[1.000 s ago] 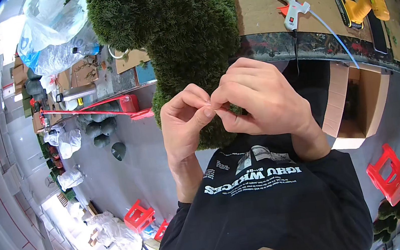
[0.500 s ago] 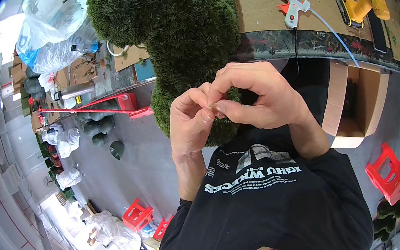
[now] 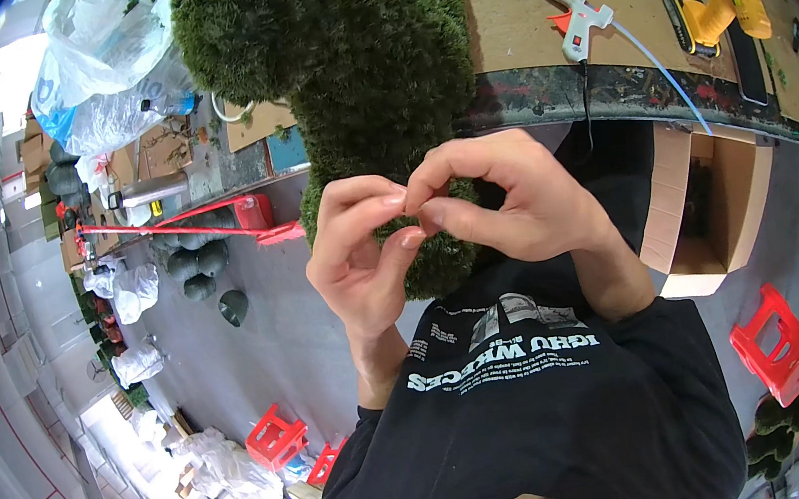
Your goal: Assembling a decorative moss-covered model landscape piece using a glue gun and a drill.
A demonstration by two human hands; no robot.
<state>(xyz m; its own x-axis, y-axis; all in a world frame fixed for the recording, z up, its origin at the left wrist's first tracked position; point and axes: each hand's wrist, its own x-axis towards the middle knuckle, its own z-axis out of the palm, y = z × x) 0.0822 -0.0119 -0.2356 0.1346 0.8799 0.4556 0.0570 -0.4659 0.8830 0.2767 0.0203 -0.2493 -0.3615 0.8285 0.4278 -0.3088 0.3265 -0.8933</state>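
Both my hands are raised in front of my chest, over the lower part of a shaggy green artificial-grass figure [image 3: 366, 72]. My right hand [image 3: 514, 199] pinches thumb against forefinger; anything between those tips is too small to make out. Close beside it, my left hand [image 3: 359, 250] has its thumb and forefinger apart with no object visible between them. The left forefinger's tip reaches the right fingertips, and whether they touch is unclear. The grass figure rests against the workbench [image 3: 543, 109], its lower end hanging past the front edge behind my hands.
On the bench lie a white glue gun [image 3: 576, 19] with its cord hanging down, and a yellow cordless drill [image 3: 720, 0]. Below stands an open cardboard box [image 3: 757, 202]. Red stools [image 3: 774, 347] stand on the floor. Plastic bags [image 3: 118, 64] fill the bench's left end.
My left thumb and forefinger have parted, and the left hand has drawn slightly left and down. My right hand keeps its pinch, shifted slightly left. The whole view has shifted a little.
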